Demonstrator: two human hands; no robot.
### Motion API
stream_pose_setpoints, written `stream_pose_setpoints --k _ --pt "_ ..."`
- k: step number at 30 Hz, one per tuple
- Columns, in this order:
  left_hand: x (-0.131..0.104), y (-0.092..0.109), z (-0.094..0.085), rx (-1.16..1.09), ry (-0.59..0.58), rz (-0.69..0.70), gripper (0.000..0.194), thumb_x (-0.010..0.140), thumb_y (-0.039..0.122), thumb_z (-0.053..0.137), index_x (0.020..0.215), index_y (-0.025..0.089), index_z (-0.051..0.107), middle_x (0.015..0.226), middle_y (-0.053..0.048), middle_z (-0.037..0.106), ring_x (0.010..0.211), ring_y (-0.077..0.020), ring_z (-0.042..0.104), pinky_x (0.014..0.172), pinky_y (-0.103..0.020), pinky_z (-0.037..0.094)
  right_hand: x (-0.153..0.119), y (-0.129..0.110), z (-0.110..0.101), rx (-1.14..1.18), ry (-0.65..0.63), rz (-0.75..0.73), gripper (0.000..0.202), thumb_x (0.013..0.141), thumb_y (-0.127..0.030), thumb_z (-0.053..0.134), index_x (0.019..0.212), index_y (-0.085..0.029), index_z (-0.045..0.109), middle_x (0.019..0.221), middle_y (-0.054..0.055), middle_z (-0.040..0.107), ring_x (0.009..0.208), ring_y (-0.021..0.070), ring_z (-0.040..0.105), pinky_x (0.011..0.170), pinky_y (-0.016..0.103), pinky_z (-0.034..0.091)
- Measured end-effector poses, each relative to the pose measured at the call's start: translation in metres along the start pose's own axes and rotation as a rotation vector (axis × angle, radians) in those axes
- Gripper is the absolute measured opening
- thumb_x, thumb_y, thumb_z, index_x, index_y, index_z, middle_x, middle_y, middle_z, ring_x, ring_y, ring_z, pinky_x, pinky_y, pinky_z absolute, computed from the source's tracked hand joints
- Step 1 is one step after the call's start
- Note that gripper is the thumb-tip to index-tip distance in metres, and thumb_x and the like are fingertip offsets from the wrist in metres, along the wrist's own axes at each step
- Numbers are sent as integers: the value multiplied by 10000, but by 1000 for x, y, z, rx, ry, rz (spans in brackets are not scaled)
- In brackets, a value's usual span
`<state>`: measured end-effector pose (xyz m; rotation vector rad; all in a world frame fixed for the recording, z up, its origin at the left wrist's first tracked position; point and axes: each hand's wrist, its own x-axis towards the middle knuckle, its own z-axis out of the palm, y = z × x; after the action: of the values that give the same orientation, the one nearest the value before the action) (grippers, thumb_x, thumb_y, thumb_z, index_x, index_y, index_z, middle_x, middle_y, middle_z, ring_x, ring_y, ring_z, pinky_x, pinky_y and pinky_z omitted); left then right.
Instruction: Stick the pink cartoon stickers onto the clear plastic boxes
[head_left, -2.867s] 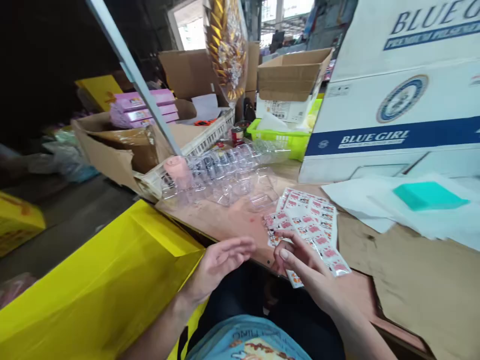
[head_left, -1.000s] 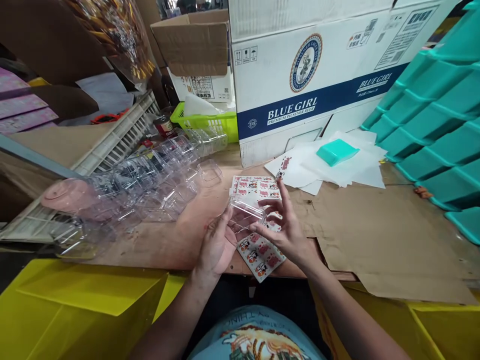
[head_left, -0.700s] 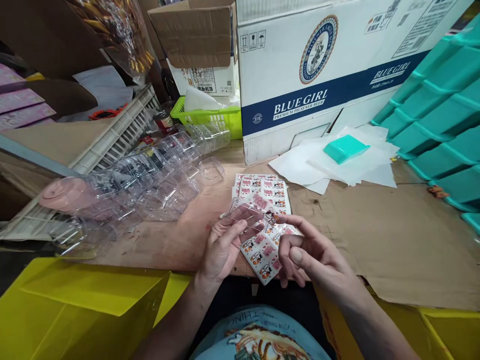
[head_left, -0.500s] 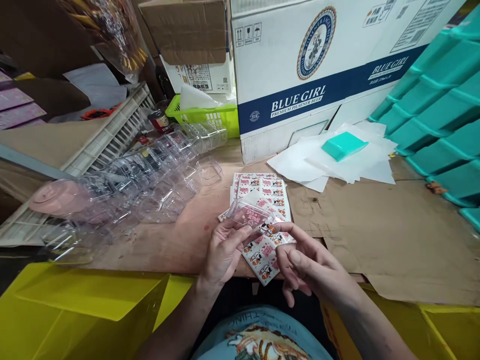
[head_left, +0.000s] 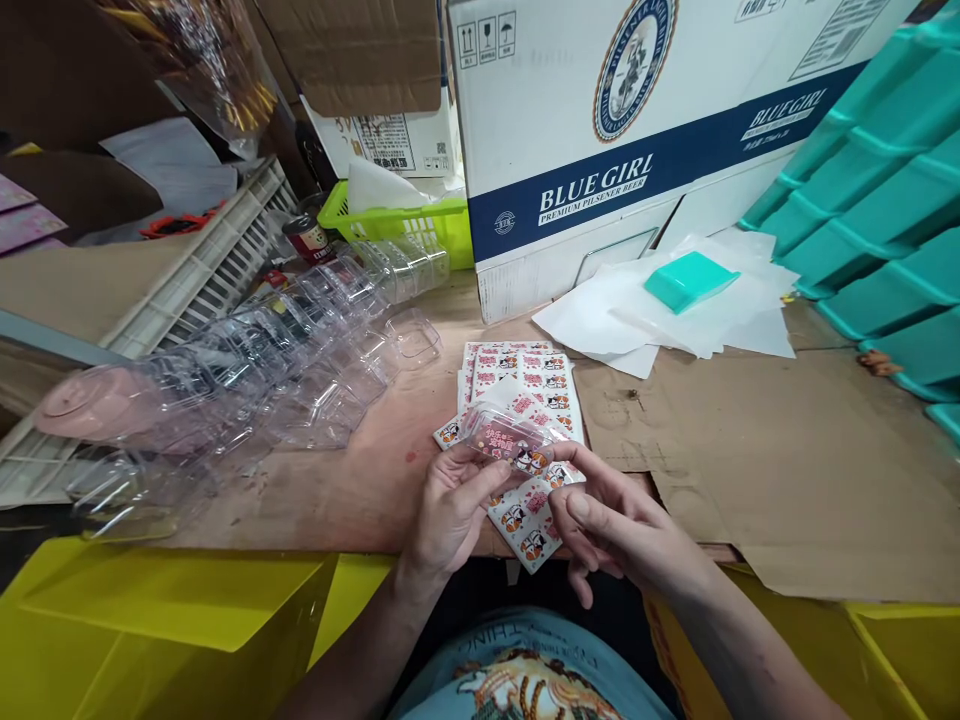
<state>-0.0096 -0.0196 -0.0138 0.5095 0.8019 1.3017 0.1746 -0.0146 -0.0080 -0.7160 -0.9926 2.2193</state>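
My left hand grips a small clear plastic box by its near left side, thumb on top. A pink sticker with lettering and cartoon cats lies on the box's face. At the box's right edge, the index fingertip of my right hand touches the sticker's corner. That hand's thumb stands apart and its other fingers are loosely curled, with nothing between them. Below the box lie sheets of cat stickers, overlapping on the table and partly hidden by my hands.
Nested clear plastic boxes spread across the left, near a pink lid. Behind stand a green basket and a white beer carton. White papers bear a teal tray. Stacked teal bins line the right.
My right index fingertip has pressed along the sticker's right corner, which now lies flatter on the box. The view has shifted slightly; both hands keep nearly the same pose.
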Motion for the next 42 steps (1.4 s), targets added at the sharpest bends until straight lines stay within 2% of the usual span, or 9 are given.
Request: stream_pose_setpoints --k 5,9,16,20,23,27,30,36,42 --pt "1 1 0 34 3 -8 199 764 141 744 956 190 760 1026 -65 770 955 -241 723 914 -393 563 1 -1 -1 -25 7 17 473 944 -395 591 1319 -255 339 586 -89 503 400 62 394 407 212 480" --pt "3 3 1 47 11 -15 204 750 145 753 949 191 764 1025 -67 770 956 -257 725 920 -415 562 3 -3 1 -19 16 23 458 932 -401 607 1286 -252 357 569 -101 487 393 56 350 404 216 487" --pt "4 -2 -3 47 15 1 190 764 123 734 938 194 764 980 -49 777 888 -210 729 833 -332 583 6 -5 6 -44 50 18 541 927 -414 610 1357 -243 331 521 -125 430 393 53 294 419 229 513" --pt "4 -2 -5 35 40 7 161 754 132 751 897 204 765 949 -35 781 854 -191 729 807 -316 587 6 -4 5 -84 74 17 553 925 -419 616 1366 -236 337 508 -128 435 378 50 329 402 205 479" --pt "5 -1 -4 42 62 6 155 737 148 771 881 203 766 954 -35 782 873 -202 731 824 -330 590 5 -4 5 -122 94 27 540 935 -422 601 1368 -224 345 513 -119 463 366 53 380 379 177 426" --pt "6 -2 -5 39 81 -1 163 718 146 784 868 206 767 946 -28 783 860 -204 736 845 -351 594 5 -7 9 -180 150 50 571 921 -439 614 1369 -220 336 510 -111 495 378 69 440 373 168 420" --pt "6 -3 -6 50 86 -5 183 719 147 785 890 207 762 969 -35 780 908 -222 733 885 -380 585 7 -10 15 -215 185 65 547 897 -468 634 1312 -222 376 500 -112 499 378 69 439 382 170 435" --pt "6 -3 -8 70 112 11 179 711 156 792 882 194 756 988 -51 776 954 -244 723 922 -413 568 11 -16 21 -256 213 93 511 879 -505 637 1244 -221 419 494 -115 472 388 73 462 362 145 382" --pt "6 -3 -9 62 51 34 180 769 125 739 926 211 760 1054 -53 761 1022 -247 702 952 -429 554 13 -9 20 -255 219 28 457 900 -476 623 1246 -245 436 531 -108 468 412 79 456 380 174 436"
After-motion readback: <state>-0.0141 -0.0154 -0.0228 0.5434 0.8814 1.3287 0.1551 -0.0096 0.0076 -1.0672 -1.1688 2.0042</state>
